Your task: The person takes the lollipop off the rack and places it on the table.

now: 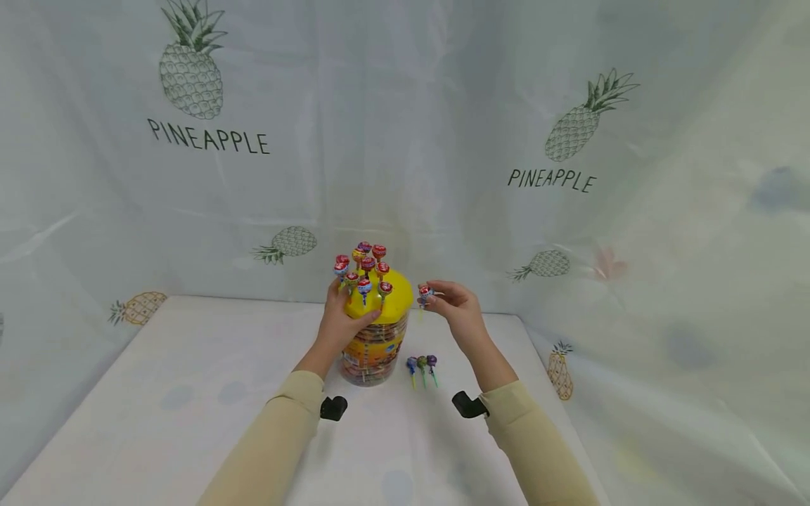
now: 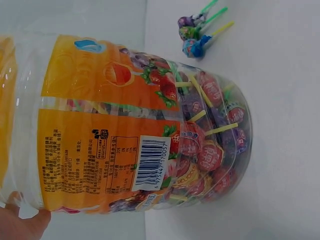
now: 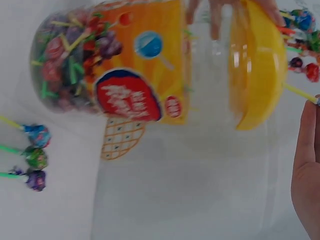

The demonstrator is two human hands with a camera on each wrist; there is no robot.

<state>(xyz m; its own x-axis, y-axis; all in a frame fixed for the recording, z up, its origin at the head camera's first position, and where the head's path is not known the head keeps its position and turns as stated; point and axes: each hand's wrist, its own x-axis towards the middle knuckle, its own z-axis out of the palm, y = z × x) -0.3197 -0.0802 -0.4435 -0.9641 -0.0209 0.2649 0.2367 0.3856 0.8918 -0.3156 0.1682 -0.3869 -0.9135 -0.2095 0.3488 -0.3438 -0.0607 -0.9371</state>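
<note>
A clear plastic jar (image 1: 373, 355) of wrapped lollipops stands upright, capped by a yellow lid (image 1: 399, 295). Several lollipops (image 1: 368, 264) stick up out of that lid, heads on top. My left hand (image 1: 338, 323) grips the jar around its upper part, thumb across the near side; in the left wrist view only its fingers (image 2: 27, 225) show at the jar's neck. Between thumb and fingers, my right hand (image 1: 462, 313) pinches another lollipop (image 1: 425, 292) just right of the lid. Its yellow stick (image 3: 300, 92) points toward the lid's edge in the right wrist view.
Three lollipops, one blue (image 1: 412, 364), one green (image 1: 422, 362) and one purple (image 1: 432, 360), lie on the white tabletop (image 1: 253, 407) right of the jar. A pineapple-printed curtain (image 1: 405, 140) hangs behind the table and along its sides.
</note>
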